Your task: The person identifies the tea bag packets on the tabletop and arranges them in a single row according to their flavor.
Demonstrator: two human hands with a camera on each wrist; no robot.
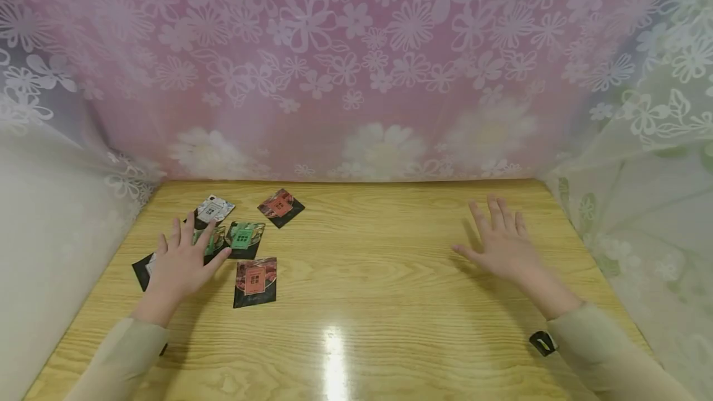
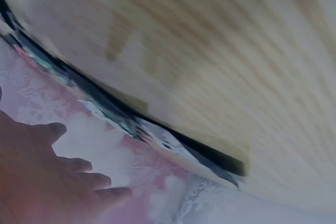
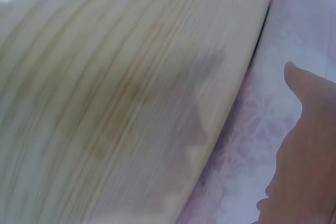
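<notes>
My left hand [image 1: 181, 258], fingers spread, hovers over several small square packets at the left of the table. Partly beneath it are a green packet [image 1: 218, 241] and a white-and-black packet [image 1: 143, 271]. Beyond the fingertips lies another white packet [image 1: 216, 208]. To the right of the thumb is a second green packet [image 1: 245, 237], with a red packet [image 1: 255, 283] nearer me and another red packet [image 1: 281, 207] farther back. My right hand [image 1: 504, 249] is held above the table's right side, fingers extended, holding nothing. Both wrist views show the hands [image 2: 47, 171] [image 3: 310, 145] apart from the tabletop.
The wood-grain table [image 1: 367, 252] ends at a pink floral curtain [image 1: 362, 79] behind. Pale sheets hang on the left [image 1: 56, 203] and right [image 1: 640, 221]. A small black object [image 1: 542, 343] shows beside the right sleeve.
</notes>
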